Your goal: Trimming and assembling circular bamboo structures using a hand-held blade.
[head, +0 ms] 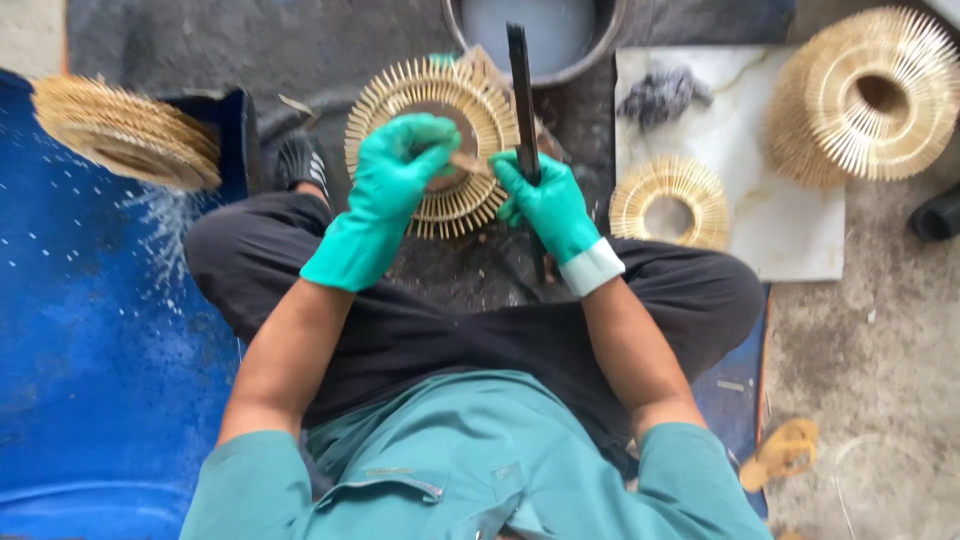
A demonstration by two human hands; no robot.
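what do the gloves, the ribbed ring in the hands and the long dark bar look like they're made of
Gloves, on the left hand and right hand: teal, smooth, slightly shiny, likely rubber or latex.
Ribbed ring: pale straw-coloured folded fins round a dark core, matte, probably pleated paper; some stiff fibre is possible.
Long dark bar: black, straight, hard-edged, dull, most likely metal, though hard plastic can't be ruled out.

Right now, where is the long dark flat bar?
In the head view, the dark bar stands upright in the right hand, just right of the pleated ring the left hand touches.
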